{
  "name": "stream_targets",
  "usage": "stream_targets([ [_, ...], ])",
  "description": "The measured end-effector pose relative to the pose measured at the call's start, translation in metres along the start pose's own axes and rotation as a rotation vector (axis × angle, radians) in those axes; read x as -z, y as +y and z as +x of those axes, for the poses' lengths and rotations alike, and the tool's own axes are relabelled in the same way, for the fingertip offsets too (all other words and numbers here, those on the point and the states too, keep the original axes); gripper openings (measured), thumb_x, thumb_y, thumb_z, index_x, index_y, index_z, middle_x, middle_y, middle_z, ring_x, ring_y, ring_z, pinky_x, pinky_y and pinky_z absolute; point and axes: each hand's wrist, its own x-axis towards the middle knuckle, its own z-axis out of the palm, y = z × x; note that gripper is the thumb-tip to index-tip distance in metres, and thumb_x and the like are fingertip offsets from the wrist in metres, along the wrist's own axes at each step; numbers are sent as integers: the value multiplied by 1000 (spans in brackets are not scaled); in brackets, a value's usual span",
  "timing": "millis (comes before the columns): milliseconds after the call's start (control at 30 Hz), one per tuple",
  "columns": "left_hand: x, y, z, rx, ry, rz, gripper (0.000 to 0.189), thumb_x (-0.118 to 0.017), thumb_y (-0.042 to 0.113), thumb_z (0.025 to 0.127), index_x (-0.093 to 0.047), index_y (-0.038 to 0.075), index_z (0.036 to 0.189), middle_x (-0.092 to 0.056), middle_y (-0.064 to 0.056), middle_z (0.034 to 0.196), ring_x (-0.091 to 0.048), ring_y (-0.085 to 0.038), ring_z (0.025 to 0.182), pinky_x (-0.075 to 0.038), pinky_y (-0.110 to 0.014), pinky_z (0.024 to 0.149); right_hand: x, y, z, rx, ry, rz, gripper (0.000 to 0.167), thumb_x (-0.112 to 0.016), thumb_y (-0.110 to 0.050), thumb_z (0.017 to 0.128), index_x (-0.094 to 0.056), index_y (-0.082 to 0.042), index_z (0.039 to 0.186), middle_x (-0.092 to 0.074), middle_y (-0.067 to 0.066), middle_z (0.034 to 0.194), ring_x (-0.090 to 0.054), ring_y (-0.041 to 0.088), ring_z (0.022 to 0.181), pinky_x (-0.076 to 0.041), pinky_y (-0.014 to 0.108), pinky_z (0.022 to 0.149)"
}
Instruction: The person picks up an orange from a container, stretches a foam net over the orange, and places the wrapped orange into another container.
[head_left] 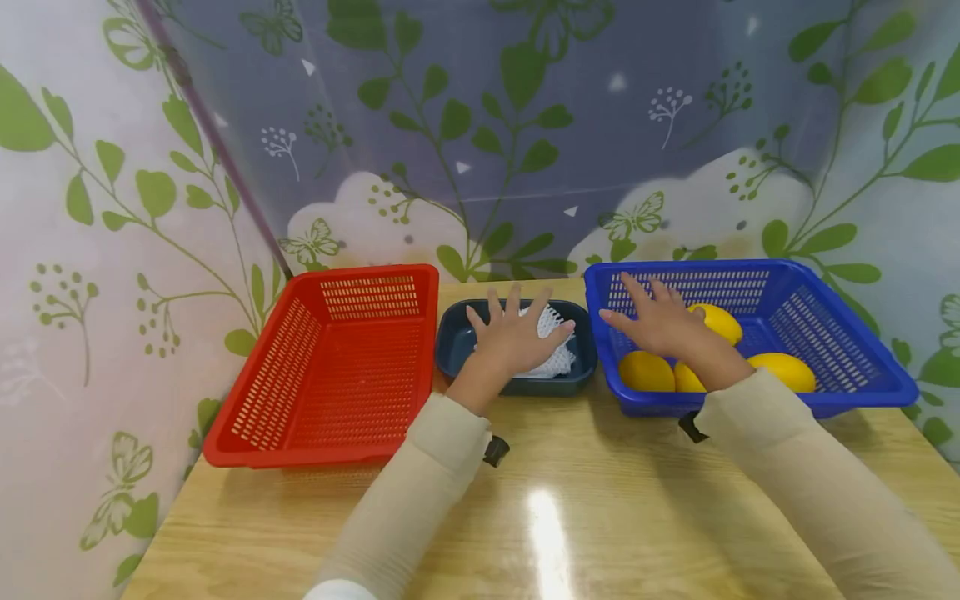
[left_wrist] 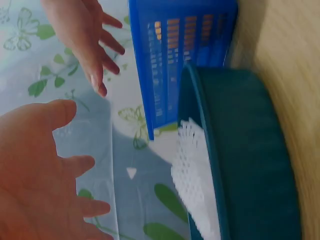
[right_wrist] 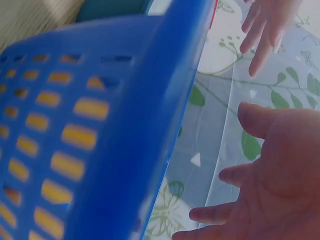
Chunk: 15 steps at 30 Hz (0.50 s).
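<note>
My left hand (head_left: 512, 340), fingers spread and holding nothing, hovers over a dark teal oblong tub (head_left: 551, 387). In the tub lies a bunched white mesh, net-like piece (head_left: 561, 360), partly hidden behind that hand; its edge stands up at the rim in the left wrist view. Over the left part of a blue slotted basket (head_left: 750, 266) is my right hand (head_left: 663, 323), its fingers also spread and nothing in its grasp. Several yellow oval fruits (head_left: 783, 372) lie inside the blue basket, some of them partly covered by the right hand and forearm.
A red slotted basket (head_left: 360, 379) stands left of the tub, the blue one right of it, all in a row on a light wooden table (head_left: 600, 525). Patterned cloth (head_left: 480, 125) hangs close behind and at both sides. Dark straps (head_left: 496, 451) show at the wrists.
</note>
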Motion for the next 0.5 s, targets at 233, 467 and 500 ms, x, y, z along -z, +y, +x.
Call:
stream_targets([
  [233,-11,19,-7,-95,-19,-32,71,-28,73,92,-9,43,154,-2,-5,163,9,-39,146,3,-69,110,5,24,-3,0,-6,25,92,-33,-67,95,4,-7,155,3,40,151,-3,62,135,-10,80,98],
  [467,-24,34,-13,-171,-47,-32,71,-28,74,91,-5,46,153,-3,-4,163,3,-41,147,-3,-70,110,7,43,-8,-27,-28,55,94,-34,-65,96,0,1,153,1,43,149,-7,64,132,-13,78,100],
  [500,-26,36,-14,-179,-55,-33,71,-29,74,91,-5,47,153,-3,-4,163,3,-41,147,-3,-70,110,7,46,-9,-26,-26,60,93,-35,-63,97,-1,2,153,1,44,149,-8,64,132,-14,77,101],
])
